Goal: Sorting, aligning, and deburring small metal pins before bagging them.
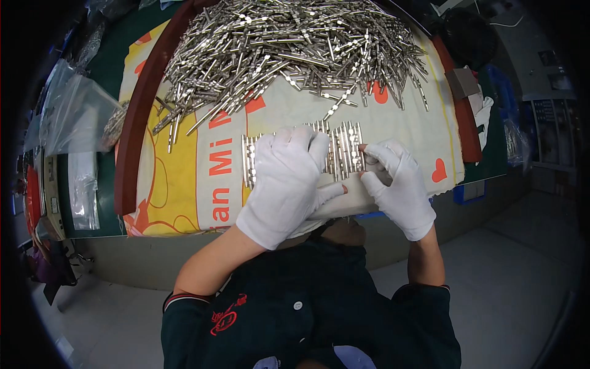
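- The left hand point(283, 175), in a white glove, lies back-up over the middle of a row of metal rods point(345, 150); its fingers point away from the body and hide part of the row.
- Its grip is wide: the thumb stands well out to the right, apart from the fingers, with a bare tip showing. What lies under the palm is hidden.
- The right hand point(402, 190), also gloved in white, is at the right end of the row. Its grip is narrow, thumb and forefinger curved with a gap between them and their bare tips beside the last rods; I cannot tell whether they pinch one.
- The row sits near the front edge of the worktop point(106, 212), the rods side by side and roughly upright in the view, showing on both sides of the left hand.
- Beyond the hands, a large loose pile of similar rods point(295, 43) points in all directions.
- Row and pile lie on a pale and yellow cloth point(402, 135) printed with red lettering and hearts.
- A red-brown rail point(140, 123) borders the cloth at the left, another rail point(468, 132) at the right.
- Clear plastic bags point(77, 114) lie left of the left rail.
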`<action>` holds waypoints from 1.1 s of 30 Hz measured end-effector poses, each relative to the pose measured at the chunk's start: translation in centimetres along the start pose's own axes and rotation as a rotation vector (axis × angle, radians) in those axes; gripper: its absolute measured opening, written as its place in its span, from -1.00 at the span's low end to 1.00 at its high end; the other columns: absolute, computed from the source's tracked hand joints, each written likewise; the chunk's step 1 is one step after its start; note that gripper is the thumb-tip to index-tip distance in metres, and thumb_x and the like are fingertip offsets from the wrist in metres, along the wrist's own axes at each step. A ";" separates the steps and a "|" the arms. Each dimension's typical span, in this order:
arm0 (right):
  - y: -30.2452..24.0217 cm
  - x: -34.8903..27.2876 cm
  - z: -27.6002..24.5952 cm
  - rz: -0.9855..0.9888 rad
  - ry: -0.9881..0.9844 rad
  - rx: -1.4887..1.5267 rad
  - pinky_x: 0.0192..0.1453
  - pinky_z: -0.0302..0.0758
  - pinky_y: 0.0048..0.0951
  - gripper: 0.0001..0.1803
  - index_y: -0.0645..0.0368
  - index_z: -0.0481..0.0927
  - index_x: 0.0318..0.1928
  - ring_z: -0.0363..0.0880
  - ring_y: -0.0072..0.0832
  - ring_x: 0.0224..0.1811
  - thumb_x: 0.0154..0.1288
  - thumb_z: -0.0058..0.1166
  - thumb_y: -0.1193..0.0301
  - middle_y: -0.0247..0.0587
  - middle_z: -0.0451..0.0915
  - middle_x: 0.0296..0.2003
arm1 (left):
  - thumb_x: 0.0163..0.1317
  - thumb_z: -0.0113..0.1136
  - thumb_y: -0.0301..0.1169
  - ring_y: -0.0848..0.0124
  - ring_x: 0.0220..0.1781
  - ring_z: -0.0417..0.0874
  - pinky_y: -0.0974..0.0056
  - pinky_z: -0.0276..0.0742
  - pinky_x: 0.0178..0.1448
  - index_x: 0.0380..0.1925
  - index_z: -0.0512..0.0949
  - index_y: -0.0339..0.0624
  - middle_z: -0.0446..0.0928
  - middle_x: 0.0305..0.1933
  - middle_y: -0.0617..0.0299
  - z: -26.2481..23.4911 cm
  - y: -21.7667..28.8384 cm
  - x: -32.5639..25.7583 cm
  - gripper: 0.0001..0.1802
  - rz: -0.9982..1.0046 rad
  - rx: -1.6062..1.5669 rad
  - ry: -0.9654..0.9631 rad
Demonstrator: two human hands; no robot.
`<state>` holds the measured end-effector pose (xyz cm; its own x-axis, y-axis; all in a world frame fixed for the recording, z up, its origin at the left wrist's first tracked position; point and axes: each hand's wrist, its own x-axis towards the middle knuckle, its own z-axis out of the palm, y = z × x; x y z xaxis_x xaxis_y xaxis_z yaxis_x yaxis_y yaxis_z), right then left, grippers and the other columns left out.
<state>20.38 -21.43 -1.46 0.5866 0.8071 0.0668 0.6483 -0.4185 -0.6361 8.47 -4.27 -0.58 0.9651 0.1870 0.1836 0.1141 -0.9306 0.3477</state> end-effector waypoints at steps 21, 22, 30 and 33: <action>0.0 11.1 -0.9 -0.443 -0.064 -0.874 -0.18 0.43 -0.28 -0.90 0.14 0.59 -0.48 0.51 -0.26 -0.20 0.07 0.14 0.39 -0.21 0.50 -0.43 | -0.10 0.45 -0.30 0.17 -0.02 0.46 0.10 0.27 0.08 -0.03 0.50 -0.11 0.45 -0.01 0.14 -0.1 0.1 -2.3 -0.43 0.026 -0.043 0.197; 0.0 11.5 -0.9 -0.534 -0.030 -0.926 -0.23 0.44 -0.29 -0.89 0.16 0.58 -0.53 0.55 -0.27 -0.27 0.05 0.10 0.41 -0.16 0.53 -0.46 | -0.11 0.46 -0.36 0.18 -0.01 0.46 0.11 0.27 0.09 -0.02 0.49 -0.10 0.46 0.02 0.15 -0.5 0.0 -2.6 -0.42 0.036 -0.086 0.229; -1.1 9.4 -5.0 -0.163 -0.154 -0.596 -0.37 0.48 -0.17 -0.86 0.20 0.58 -0.59 0.55 -0.08 -0.50 -0.10 0.09 0.38 -0.02 0.54 -0.59 | -0.13 0.42 -0.47 0.26 -0.08 0.49 0.16 0.31 -0.08 -0.03 0.51 -0.08 0.49 -0.04 0.20 -1.5 -1.9 -5.0 -0.45 0.021 -0.010 0.347; -0.8 6.0 -4.8 0.096 -0.222 -0.479 -0.42 0.46 -0.20 -0.84 0.22 0.58 -0.62 0.55 -0.09 -0.56 -0.06 0.09 0.38 -0.02 0.53 -0.65 | -0.11 0.41 -0.49 0.27 -0.09 0.49 0.17 0.31 -0.07 -0.03 0.51 -0.07 0.49 -0.04 0.20 -1.0 -2.3 -5.6 -0.46 -0.039 -0.049 0.340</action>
<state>25.77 -18.24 3.17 0.5715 0.8025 -0.1715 0.7758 -0.5964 -0.2057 2.52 -2.90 -1.45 0.8252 0.3239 0.4627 0.1298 -0.9060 0.4028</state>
